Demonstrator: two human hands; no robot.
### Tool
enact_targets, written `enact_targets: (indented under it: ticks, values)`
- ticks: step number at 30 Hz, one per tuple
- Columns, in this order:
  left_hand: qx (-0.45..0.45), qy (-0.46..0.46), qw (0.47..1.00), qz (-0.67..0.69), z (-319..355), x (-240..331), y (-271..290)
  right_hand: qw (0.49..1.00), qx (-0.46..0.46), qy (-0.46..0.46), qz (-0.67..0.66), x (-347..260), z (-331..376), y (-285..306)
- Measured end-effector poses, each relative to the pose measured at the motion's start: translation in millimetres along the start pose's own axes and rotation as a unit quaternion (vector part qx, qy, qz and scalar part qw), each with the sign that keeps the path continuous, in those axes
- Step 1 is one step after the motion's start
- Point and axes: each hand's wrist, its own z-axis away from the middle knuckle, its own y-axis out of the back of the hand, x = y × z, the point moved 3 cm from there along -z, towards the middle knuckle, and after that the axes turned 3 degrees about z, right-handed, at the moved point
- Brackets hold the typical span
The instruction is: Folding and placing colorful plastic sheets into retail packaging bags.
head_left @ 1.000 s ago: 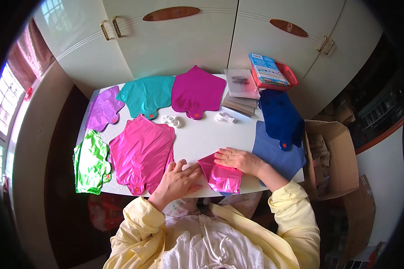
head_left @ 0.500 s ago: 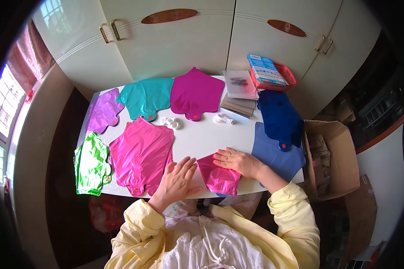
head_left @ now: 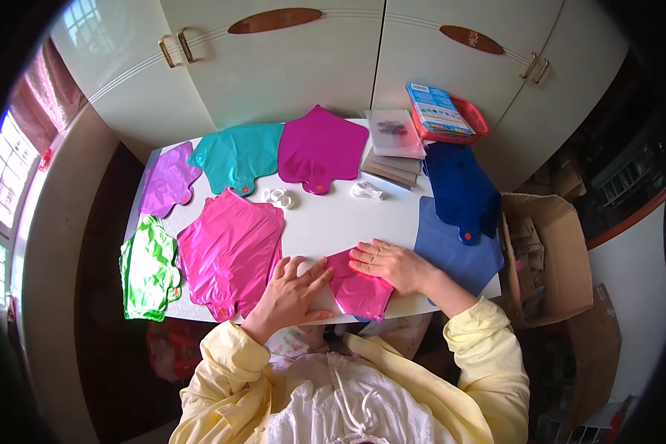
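A folded pink foil balloon (head_left: 360,294) lies near the front edge of the white table. My right hand (head_left: 394,266) rests flat across its upper right part, fingers stretched out. With fingers apart, my left hand (head_left: 292,294) lies at the balloon's left side, its fingertips at the upper left corner. To the left, beside that hand, is a larger stack of flat pink foil balloons (head_left: 229,255). Flat blue foil (head_left: 457,248) is on the right, beyond my right hand. A bit of blue shows under the folded balloon's lower edge.
Around the table (head_left: 325,229) lie green (head_left: 148,270), purple (head_left: 167,180), teal (head_left: 237,152), magenta (head_left: 320,152) and dark blue (head_left: 462,189) foil balloons. White ribbon coils (head_left: 277,197), a white bundle (head_left: 367,190), clear bags (head_left: 396,135), a red basket (head_left: 472,118) and a cardboard box (head_left: 562,259) are nearby.
My left hand has shifted slightly right, its fingertips now at the folded balloon's edge. The foil looks smoother and flatter. My right hand stays on it.
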Motion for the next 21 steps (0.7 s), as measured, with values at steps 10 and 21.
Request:
enact_targets:
  ticks: [10, 21]
  values:
    - [-0.004, -0.013, 1.000, -0.013, 10, 12, -7, 1.000, 0.001, 0.019, -0.007, 2, 1, -2]
    - [0.039, 0.019, 0.999, 0.014, 29, 24, -14, 0.997, 0.036, -0.067, 0.031, -48, -5, -5]
